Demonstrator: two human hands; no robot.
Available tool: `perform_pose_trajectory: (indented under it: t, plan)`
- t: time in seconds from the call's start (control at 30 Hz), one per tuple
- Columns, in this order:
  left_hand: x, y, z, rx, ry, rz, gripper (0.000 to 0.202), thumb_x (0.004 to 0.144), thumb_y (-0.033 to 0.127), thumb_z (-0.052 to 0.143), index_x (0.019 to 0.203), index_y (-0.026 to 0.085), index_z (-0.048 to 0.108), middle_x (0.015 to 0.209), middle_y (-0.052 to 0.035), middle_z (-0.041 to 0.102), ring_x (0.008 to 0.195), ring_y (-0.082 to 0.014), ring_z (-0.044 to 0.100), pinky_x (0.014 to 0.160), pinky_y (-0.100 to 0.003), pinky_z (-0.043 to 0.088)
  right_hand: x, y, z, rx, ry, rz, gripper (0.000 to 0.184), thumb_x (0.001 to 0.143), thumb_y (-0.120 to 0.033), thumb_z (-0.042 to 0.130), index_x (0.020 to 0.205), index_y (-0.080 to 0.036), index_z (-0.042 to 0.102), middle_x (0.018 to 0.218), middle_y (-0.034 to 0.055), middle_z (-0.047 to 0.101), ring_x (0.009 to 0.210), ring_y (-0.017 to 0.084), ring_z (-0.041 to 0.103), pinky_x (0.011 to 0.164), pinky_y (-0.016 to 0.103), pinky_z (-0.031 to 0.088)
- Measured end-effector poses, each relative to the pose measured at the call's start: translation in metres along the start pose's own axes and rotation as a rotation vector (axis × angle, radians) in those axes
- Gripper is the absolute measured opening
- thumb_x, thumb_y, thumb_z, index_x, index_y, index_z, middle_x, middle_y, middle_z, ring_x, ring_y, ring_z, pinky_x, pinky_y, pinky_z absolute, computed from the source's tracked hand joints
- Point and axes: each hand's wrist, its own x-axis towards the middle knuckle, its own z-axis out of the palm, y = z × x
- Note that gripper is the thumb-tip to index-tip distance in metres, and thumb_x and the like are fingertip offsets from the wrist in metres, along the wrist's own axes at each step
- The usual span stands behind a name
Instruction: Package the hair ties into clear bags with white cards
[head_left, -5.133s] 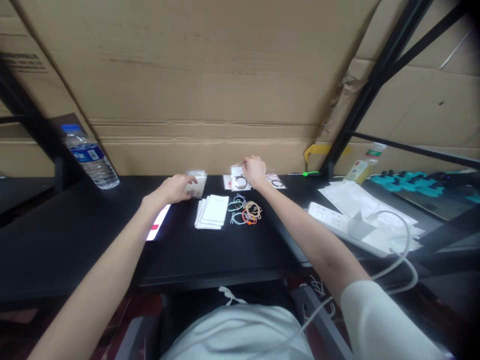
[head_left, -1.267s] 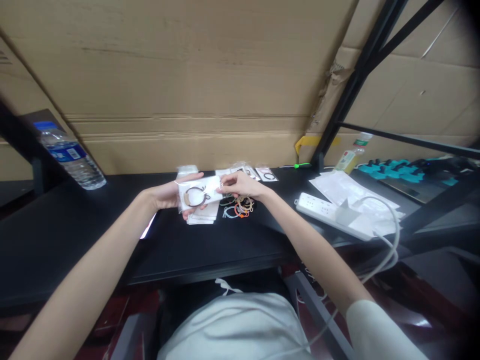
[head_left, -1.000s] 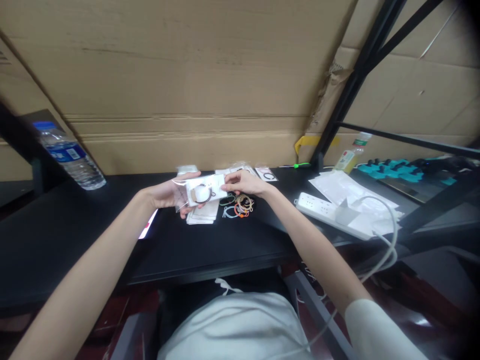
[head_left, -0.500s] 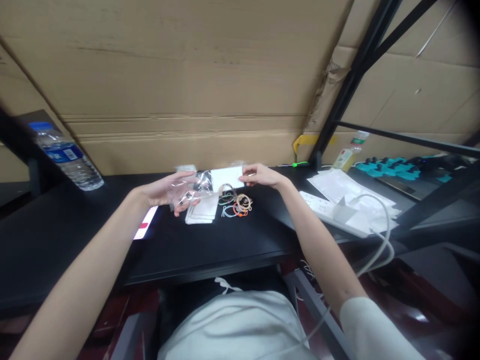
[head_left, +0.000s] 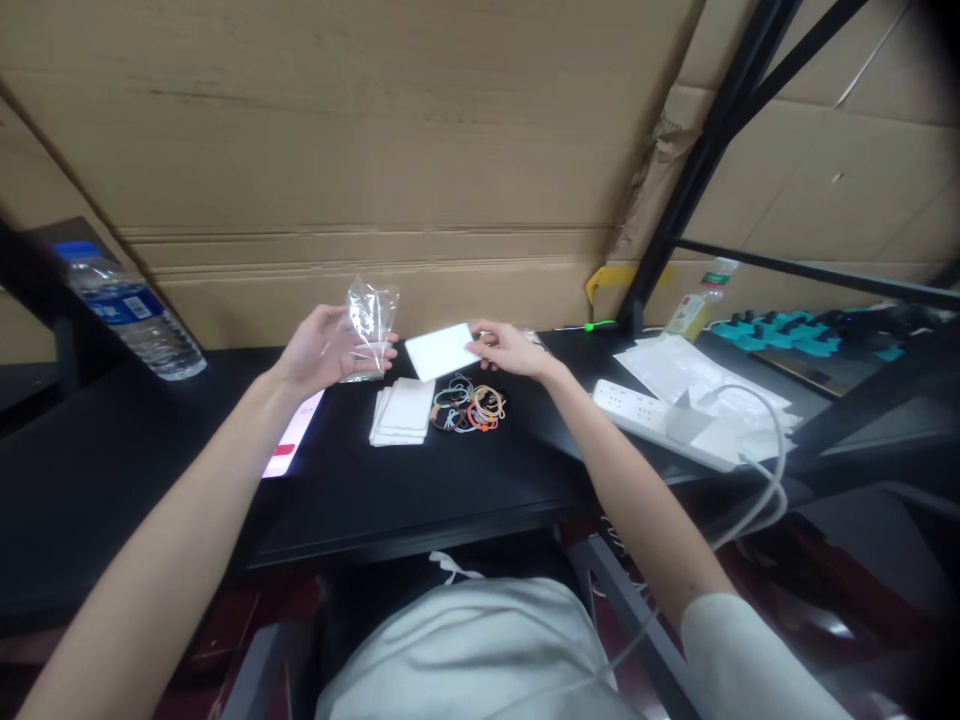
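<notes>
My left hand (head_left: pixel 319 352) is closed on a clear plastic bag (head_left: pixel 371 312), which stands up above the fingers. To the right of the bag, my right hand (head_left: pixel 506 350) pinches a white card (head_left: pixel 439 352) by its right end, tilted and raised over the table. Below the card lies a fanned stack of white cards (head_left: pixel 403 412). Beside that stack is a small heap of hair ties or cord bracelets (head_left: pixel 480 408) in orange, beige, brown and pale blue. Part of the heap's top is near my right fingers.
A phone with a lit screen (head_left: pixel 289 445) lies left of the cards. At the far left stands a water bottle (head_left: pixel 139 310). On the right are a white power strip (head_left: pixel 660 425) with cables, white papers (head_left: pixel 667 365) and a bottle of yellowish drink (head_left: pixel 697 305). Cardboard (head_left: pixel 375 150) backs the black table (head_left: pixel 450 510).
The card in my right hand has moved clear of the bag and tilted. My left hand has turned and the bag now points upward. More of the rings below are uncovered.
</notes>
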Motion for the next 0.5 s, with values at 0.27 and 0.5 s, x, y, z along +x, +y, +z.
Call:
perform_pose_trajectory:
  t: [0.27, 0.5]
  plan:
    - [0.008, -0.005, -0.013, -0.041, 0.316, 0.056, 0.018, 0.091, 0.036, 0.064, 0.091, 0.018, 0.065, 0.106, -0.0179, 0.079, 0.109, -0.0333, 0.077, 0.088, -0.043, 0.066, 0.010, -0.013, 0.056, -0.189, 0.047, -0.163, 0.030, 0.106, -0.032, 0.053, 0.120, -0.020, 0.076, 0.123, 0.0087, 0.078, 0.106, 0.023, 0.071, 0.093, 0.037, 0.053]
    - [0.016, -0.019, -0.031, 0.551, 0.702, 0.087, 0.009, 0.077, 0.023, 0.078, 0.082, 0.018, 0.071, 0.082, -0.0093, 0.075, 0.084, -0.0280, 0.077, 0.071, -0.035, 0.064, 0.009, -0.023, 0.082, -0.362, 0.040, -0.196, 0.034, 0.109, -0.035, 0.051, 0.123, -0.022, 0.079, 0.119, 0.0085, 0.079, 0.107, 0.024, 0.072, 0.092, 0.037, 0.051]
